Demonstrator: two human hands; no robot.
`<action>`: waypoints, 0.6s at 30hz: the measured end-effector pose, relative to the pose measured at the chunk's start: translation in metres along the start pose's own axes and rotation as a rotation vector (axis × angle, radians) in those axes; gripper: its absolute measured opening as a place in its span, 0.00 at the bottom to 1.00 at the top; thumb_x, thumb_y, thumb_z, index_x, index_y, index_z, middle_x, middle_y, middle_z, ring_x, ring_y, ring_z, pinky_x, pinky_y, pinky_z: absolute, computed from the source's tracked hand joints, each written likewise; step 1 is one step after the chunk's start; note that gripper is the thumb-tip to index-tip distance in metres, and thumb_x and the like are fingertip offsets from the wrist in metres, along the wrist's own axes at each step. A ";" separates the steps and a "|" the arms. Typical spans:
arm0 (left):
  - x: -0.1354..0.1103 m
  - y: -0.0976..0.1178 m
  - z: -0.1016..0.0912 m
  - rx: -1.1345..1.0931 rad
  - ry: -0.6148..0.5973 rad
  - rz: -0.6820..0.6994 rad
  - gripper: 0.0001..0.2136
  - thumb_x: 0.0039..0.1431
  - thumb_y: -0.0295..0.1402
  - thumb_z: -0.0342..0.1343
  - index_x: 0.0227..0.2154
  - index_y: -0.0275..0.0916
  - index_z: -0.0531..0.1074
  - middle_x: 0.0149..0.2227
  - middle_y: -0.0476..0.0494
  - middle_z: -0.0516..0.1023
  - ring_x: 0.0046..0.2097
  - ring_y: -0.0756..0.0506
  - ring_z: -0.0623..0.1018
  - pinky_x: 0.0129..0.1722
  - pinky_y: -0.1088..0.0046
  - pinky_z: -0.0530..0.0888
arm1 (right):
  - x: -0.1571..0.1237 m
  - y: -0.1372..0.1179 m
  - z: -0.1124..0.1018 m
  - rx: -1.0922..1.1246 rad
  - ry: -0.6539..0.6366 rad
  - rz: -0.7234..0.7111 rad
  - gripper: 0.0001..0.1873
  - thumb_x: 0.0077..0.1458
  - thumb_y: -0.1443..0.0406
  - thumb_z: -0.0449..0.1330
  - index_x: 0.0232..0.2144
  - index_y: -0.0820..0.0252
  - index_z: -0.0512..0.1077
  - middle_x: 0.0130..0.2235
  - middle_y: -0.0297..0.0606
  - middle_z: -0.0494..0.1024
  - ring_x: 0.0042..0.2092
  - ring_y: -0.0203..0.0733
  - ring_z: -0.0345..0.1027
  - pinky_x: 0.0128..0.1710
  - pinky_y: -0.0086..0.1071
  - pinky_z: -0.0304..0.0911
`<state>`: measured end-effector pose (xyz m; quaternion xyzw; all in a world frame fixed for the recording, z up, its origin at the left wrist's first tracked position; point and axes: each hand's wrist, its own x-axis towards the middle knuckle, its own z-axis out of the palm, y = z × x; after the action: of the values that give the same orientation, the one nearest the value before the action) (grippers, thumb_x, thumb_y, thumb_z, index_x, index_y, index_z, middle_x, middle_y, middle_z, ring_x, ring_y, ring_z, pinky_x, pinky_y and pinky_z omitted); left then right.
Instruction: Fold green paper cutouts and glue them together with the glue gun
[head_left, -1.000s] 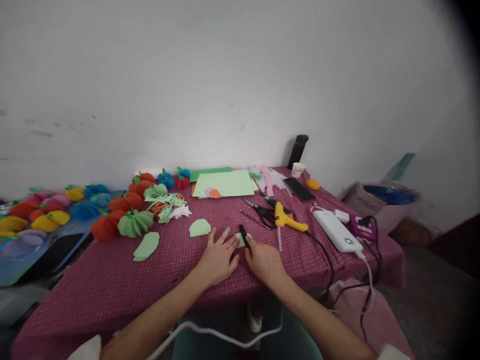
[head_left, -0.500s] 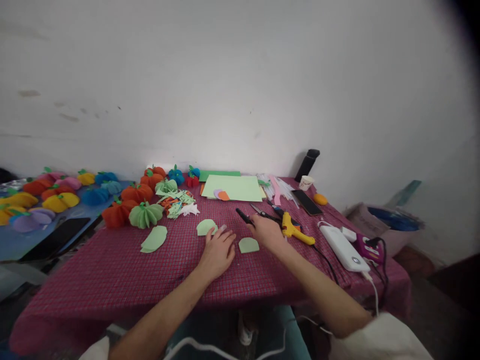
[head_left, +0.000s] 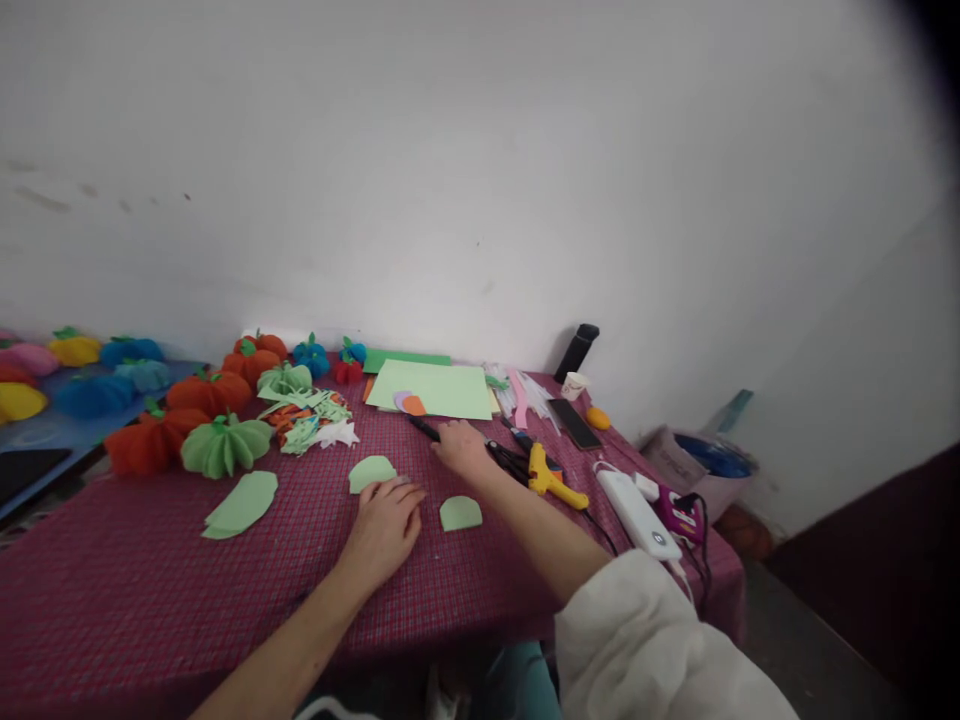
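Note:
My left hand (head_left: 384, 528) lies on the checked tablecloth with its fingers stretched out, fingertips at the lower edge of a pale green rounded paper piece (head_left: 371, 472). Farther forward, my right hand (head_left: 460, 447) is closed round one end of a slim black pen-shaped object (head_left: 425, 428), which points left toward the paper stack; its exact kind is unclear. Between my hands and nearer me is a second pale green half-round piece (head_left: 460, 513). To the left rests a small stack of similar green cut-outs (head_left: 244, 503). Black-handled scissors (head_left: 510, 461) lie beside my right wrist.
A yellow glue gun (head_left: 553, 480), a white power bank (head_left: 637, 512) and a phone (head_left: 574, 424) occupy the right. Behind are green paper sheets (head_left: 442, 388). Several paper pumpkins (head_left: 227, 444) and a heap of paper scraps (head_left: 304, 420) stand left.
My right hand has moved left and away from me with the black pen-shaped object. My left hand stays by the green piece. The view has turned to the right.

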<state>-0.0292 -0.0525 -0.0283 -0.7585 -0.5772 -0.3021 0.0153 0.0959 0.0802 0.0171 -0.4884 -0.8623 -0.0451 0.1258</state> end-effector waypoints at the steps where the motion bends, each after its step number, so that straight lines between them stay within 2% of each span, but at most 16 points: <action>1: 0.000 0.000 -0.001 0.001 -0.001 -0.005 0.15 0.57 0.27 0.46 0.42 0.42 0.74 0.46 0.44 0.77 0.50 0.41 0.71 0.50 0.56 0.60 | -0.006 0.005 -0.005 0.015 0.020 -0.020 0.10 0.55 0.64 0.56 0.40 0.56 0.73 0.40 0.44 0.77 0.45 0.51 0.68 0.43 0.41 0.63; 5: 0.000 0.001 -0.005 -0.002 -0.007 -0.028 0.15 0.57 0.27 0.46 0.42 0.41 0.74 0.45 0.45 0.77 0.49 0.42 0.71 0.48 0.58 0.62 | -0.050 0.041 -0.028 0.086 0.077 -0.066 0.16 0.57 0.68 0.51 0.46 0.60 0.69 0.43 0.39 0.76 0.45 0.42 0.68 0.46 0.34 0.61; 8: 0.002 0.002 -0.007 -0.013 -0.047 -0.023 0.15 0.57 0.26 0.46 0.43 0.41 0.74 0.45 0.45 0.77 0.48 0.43 0.71 0.47 0.59 0.63 | -0.091 0.084 -0.038 0.120 0.130 -0.025 0.18 0.55 0.69 0.49 0.48 0.65 0.68 0.46 0.44 0.74 0.47 0.43 0.66 0.49 0.36 0.60; 9: 0.002 0.003 -0.008 -0.013 -0.066 -0.020 0.15 0.57 0.26 0.46 0.43 0.41 0.74 0.45 0.45 0.77 0.47 0.43 0.72 0.46 0.59 0.64 | -0.104 0.099 -0.038 0.143 0.192 0.008 0.18 0.54 0.70 0.49 0.47 0.65 0.69 0.46 0.45 0.75 0.47 0.44 0.66 0.49 0.37 0.60; 11: 0.002 0.007 -0.011 0.010 -0.096 -0.014 0.14 0.57 0.26 0.46 0.43 0.40 0.73 0.45 0.45 0.77 0.47 0.43 0.72 0.46 0.60 0.65 | -0.126 0.126 -0.035 0.132 0.235 0.039 0.20 0.51 0.71 0.50 0.47 0.65 0.69 0.47 0.46 0.74 0.48 0.46 0.65 0.50 0.39 0.60; 15: -0.006 0.033 -0.022 0.132 -0.139 -0.026 0.15 0.60 0.27 0.43 0.43 0.38 0.72 0.45 0.41 0.77 0.45 0.43 0.74 0.46 0.62 0.68 | -0.151 0.158 -0.019 0.027 0.123 0.010 0.28 0.44 0.74 0.50 0.51 0.67 0.65 0.52 0.48 0.70 0.53 0.49 0.61 0.52 0.43 0.57; 18: -0.018 0.065 -0.026 0.163 -0.288 -0.078 0.15 0.62 0.28 0.41 0.44 0.39 0.71 0.34 0.44 0.78 0.35 0.46 0.77 0.36 0.68 0.72 | -0.154 0.165 -0.008 -0.037 0.021 0.045 0.35 0.41 0.74 0.51 0.55 0.67 0.61 0.57 0.49 0.64 0.56 0.50 0.57 0.52 0.45 0.56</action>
<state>0.0139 -0.0990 0.0052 -0.7672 -0.6250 -0.1429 -0.0178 0.3140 0.0369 -0.0232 -0.5093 -0.8488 -0.0636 0.1268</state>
